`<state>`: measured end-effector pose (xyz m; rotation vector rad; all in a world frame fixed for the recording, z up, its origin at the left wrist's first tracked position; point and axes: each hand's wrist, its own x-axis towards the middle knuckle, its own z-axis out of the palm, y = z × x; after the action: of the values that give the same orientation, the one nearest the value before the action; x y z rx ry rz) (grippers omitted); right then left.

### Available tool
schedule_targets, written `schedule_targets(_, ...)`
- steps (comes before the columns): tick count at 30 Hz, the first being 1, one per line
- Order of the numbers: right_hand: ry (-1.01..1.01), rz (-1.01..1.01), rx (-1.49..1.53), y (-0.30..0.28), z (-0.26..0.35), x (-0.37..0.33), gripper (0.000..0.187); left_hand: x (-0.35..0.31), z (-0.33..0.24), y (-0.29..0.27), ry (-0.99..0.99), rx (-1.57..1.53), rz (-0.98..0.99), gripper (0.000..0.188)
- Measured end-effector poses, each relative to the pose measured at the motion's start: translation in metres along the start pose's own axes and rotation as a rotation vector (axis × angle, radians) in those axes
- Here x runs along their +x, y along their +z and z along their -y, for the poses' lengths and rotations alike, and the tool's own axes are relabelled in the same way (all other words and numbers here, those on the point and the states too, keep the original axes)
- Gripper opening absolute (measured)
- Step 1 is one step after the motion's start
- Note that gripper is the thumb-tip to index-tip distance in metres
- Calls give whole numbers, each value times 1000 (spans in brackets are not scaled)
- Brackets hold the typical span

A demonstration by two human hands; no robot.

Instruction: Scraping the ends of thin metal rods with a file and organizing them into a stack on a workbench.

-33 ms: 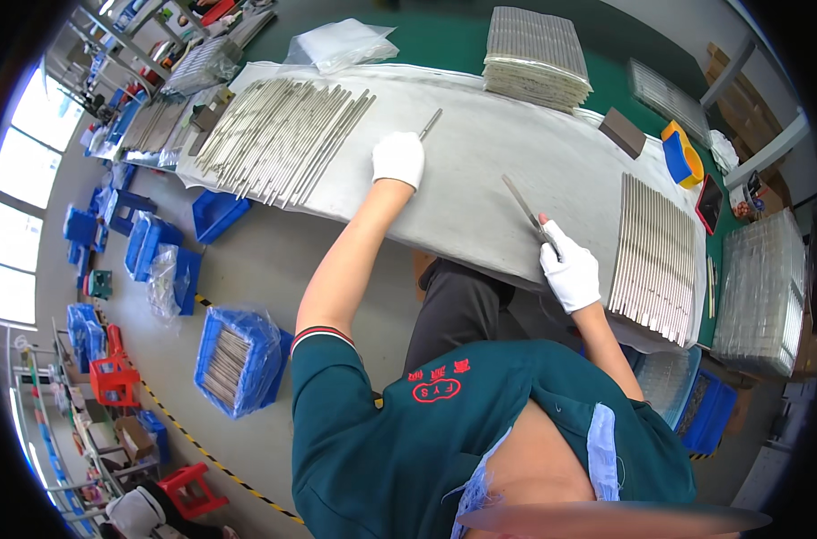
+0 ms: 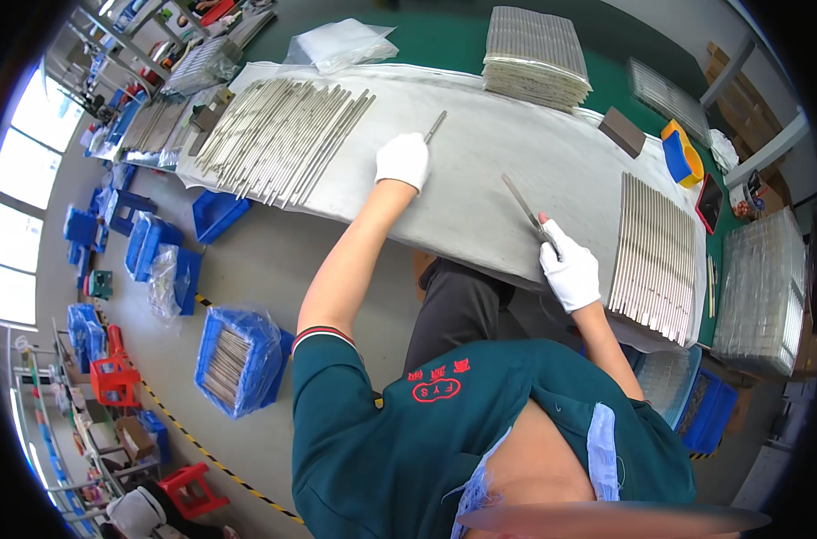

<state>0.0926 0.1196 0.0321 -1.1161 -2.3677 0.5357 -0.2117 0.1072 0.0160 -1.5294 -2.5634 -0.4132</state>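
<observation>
My left hand [image 2: 402, 163], in a white glove, is closed round a thin metal rod [image 2: 436, 125], whose far end sticks out beyond the fingers. The rest of that rod is hidden by the glove. Over the near part of the cloth, my right hand [image 2: 571, 272], also gloved in white, grips a narrow flat metal strip [image 2: 521, 199] that points away to the left. Left of my left hand lies a broad row of metal rods [image 2: 278, 139]. A neater row of rods [image 2: 653, 256] sits to the right of my right hand.
A pale cloth [image 2: 471, 189] covers the green table [image 2: 435, 25]. Stacked clear trays [image 2: 536, 58], plastic bags [image 2: 341, 43], a brown block [image 2: 622, 133], a yellow-and-blue tape dispenser [image 2: 682, 154] and a phone [image 2: 709, 204] lie around it. A blue bin of rods [image 2: 238, 362] stands on the floor.
My left hand has shifted slightly to the right with the rod. My right hand and the strip look unmoved.
</observation>
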Motion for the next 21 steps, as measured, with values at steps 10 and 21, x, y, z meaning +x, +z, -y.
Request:
schedule_targets(10, 371, 0, 825, -11, -5, -13, 53, -105, -99, -28, -315, -1530, 607, 21)
schedule_targets(21, 503, 225, 907, -34, 0, -53, 49, -175, -110, -23, -577, -1766, 1022, 35)
